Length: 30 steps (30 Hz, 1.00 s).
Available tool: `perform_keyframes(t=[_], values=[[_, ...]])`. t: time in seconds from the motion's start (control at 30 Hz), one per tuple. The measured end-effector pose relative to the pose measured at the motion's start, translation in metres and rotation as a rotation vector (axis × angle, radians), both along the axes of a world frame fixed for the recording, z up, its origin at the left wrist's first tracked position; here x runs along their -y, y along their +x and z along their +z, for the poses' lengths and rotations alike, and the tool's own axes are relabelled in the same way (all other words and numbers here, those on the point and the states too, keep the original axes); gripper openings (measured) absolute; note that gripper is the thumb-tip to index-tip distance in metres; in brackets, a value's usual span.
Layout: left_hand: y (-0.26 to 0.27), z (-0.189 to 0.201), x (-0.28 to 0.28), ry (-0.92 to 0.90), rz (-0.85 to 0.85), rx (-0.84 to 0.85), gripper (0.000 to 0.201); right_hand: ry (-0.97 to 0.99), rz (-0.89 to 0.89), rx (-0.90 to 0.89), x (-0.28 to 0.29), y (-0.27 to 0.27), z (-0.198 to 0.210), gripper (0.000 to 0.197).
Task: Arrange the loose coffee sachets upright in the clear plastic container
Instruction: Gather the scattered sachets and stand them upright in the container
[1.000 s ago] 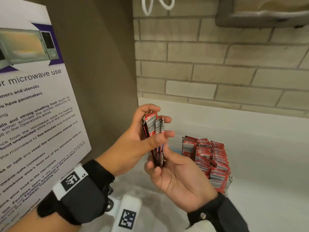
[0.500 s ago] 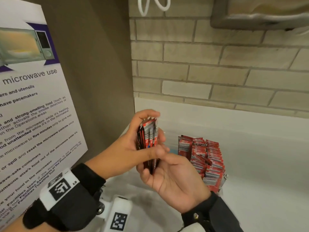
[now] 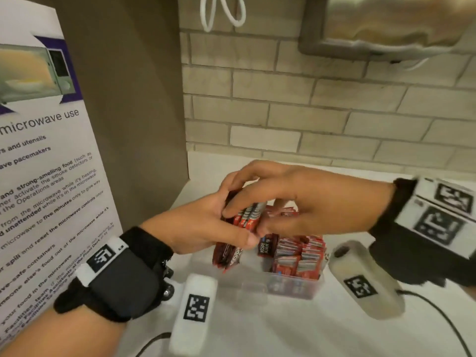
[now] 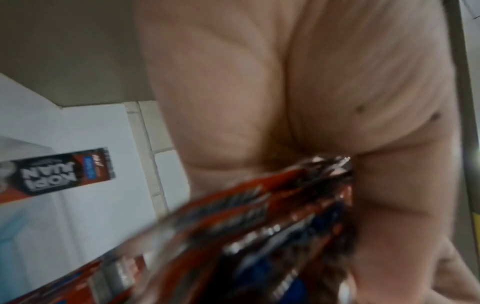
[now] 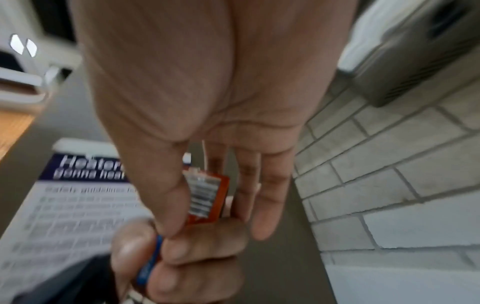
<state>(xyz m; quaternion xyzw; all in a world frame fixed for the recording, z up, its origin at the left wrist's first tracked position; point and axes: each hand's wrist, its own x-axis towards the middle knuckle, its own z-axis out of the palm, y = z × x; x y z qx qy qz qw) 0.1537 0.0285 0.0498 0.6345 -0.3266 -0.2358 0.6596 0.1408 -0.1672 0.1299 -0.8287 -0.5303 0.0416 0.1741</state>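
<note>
My left hand [image 3: 226, 228] grips a bundle of red coffee sachets [image 3: 244, 217] by its middle, thumb across the front. Reaching in from the right, my right hand [image 3: 247, 202] pinches the bundle's top end between thumb and fingers; the right wrist view shows that same pinch on the sachets [image 5: 205, 195]. The bundle hangs just above the left, unfilled end of the clear plastic container [image 3: 291, 287]. Several sachets [image 3: 298, 253] stand upright in the container's right part. One loose sachet [image 4: 64, 174] lies flat on the white counter.
A microwave-use poster [image 3: 46, 176] stands close on the left against a brown panel. A brick wall [image 3: 309, 112] runs behind the white counter [image 3: 283, 331]. A metal dispenser [image 3: 386, 27] hangs at the upper right. Black cables cross the counter's near edge.
My right hand left its place under the bundle and now reaches over from the right, pinching its top. The bundle has come down over the container.
</note>
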Motion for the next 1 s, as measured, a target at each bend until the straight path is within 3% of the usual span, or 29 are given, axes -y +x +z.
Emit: perform_keyframes(t=[0.1, 0.2, 0.4, 0.57, 0.73, 0.83, 1.0], values=[[0.007, 0.010, 0.007, 0.051, -0.115, -0.013, 0.034, -0.114, -0.028, 0.033, -0.010, 0.012, 0.011, 0.039], [0.018, 0.010, 0.009, 0.101, -0.196, -0.022, 0.026, -0.167, -0.046, 0.047, -0.016, 0.018, 0.011, 0.037], [0.036, 0.002, 0.008, 0.133, -0.124, -0.071, 0.030, -0.056, -0.061, 0.142, -0.019, 0.024, -0.009, 0.029], [0.037, -0.007, 0.013, 0.100, 0.081, -0.084, 0.072, -0.038, -0.215, 0.078, -0.015, 0.036, -0.022, 0.027], [0.035, -0.023, 0.007, 0.353, 0.388, 0.093, 0.079, -0.090, -0.311, 0.074, -0.010, 0.049, -0.040, 0.026], [0.024, -0.032, 0.009, 0.549, 0.491, 0.157, 0.069, -0.187, -0.350, 0.067, -0.009, 0.053, -0.048, 0.028], [0.008, -0.045, 0.030, 0.758, 0.364, 0.185, 0.050, -0.379, -0.366, 0.065, -0.012, 0.054, -0.059, 0.028]])
